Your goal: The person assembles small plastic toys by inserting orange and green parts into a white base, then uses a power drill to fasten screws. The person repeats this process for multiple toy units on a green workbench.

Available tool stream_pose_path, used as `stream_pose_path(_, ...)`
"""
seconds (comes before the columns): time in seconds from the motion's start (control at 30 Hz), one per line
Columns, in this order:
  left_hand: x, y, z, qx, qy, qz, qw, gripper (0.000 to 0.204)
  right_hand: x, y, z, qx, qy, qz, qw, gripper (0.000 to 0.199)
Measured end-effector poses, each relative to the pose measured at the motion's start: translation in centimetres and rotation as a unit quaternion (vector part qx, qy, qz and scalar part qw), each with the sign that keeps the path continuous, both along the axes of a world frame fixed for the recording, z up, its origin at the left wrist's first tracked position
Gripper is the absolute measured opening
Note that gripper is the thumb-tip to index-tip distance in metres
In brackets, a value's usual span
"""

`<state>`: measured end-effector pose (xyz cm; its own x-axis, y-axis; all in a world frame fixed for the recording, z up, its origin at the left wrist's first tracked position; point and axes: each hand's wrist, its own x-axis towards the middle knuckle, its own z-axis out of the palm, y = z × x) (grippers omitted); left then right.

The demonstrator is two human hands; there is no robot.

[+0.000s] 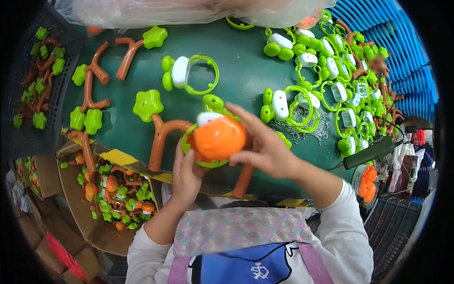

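Over the near edge of the green table, both hands close around an orange plastic ball (220, 137) set in a green ring piece (211, 164) with a white block. My left hand (186, 179) grips the ring from below left, its thumb against the rim. My right hand (266, 147) holds the ball's right side, thumb low and fingers over the top. Just left of them lies a brown forked branch (160, 137) with a green star-shaped leaf (147, 105); its other end is hidden behind the ring. Another brown stick (243, 181) pokes out below the right hand.
One green ring (215, 75) lies beyond the hands. Several more rings heap at right beside small screws (314, 128) and a dark green electric screwdriver (370, 152). Branches lie left, near a dark crate (71, 52). A cardboard box (85, 208) of assembled pieces stands lower left.
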<state>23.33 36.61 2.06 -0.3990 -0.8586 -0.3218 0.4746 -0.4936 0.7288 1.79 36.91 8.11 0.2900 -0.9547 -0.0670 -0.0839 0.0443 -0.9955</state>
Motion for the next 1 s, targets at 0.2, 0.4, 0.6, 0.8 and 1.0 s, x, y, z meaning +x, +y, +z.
stream_pose_path(0.2, -0.7, 1.3, -1.3, -0.067, -0.073, 0.019, 0.995, 0.051, 0.2, 4.0, -1.9, -0.256, 0.28, -0.032, 0.925, 0.085)
stream_pose_path(0.4, -0.6, 1.6, -1.8, -0.077, -0.047, 0.02, 0.996, 0.054, 1.8, 3.4, -2.4, -0.315, 0.152, -0.091, 0.932, 0.087)
stream_pose_path(0.6, 0.0, 1.6, -2.1, -0.084, 0.014, 0.009, 0.996, 0.056, 3.8, 2.7, -3.4, -0.412, 0.379, -0.114, 0.821, 0.082)
stream_pose_path(0.8, -0.2, 1.5, -2.4, -0.091, 0.038, 0.033, 0.995, 0.053, 4.4, 3.0, -3.6, -0.39, 0.419, -0.121, 0.811, 0.079)
stream_pose_path(1.0, -0.3, 1.5, -1.3, -0.077, 0.033, 0.034, 0.996, 0.055, 4.7, 3.4, -2.6, -0.347, 0.45, -0.106, 0.816, 0.077)
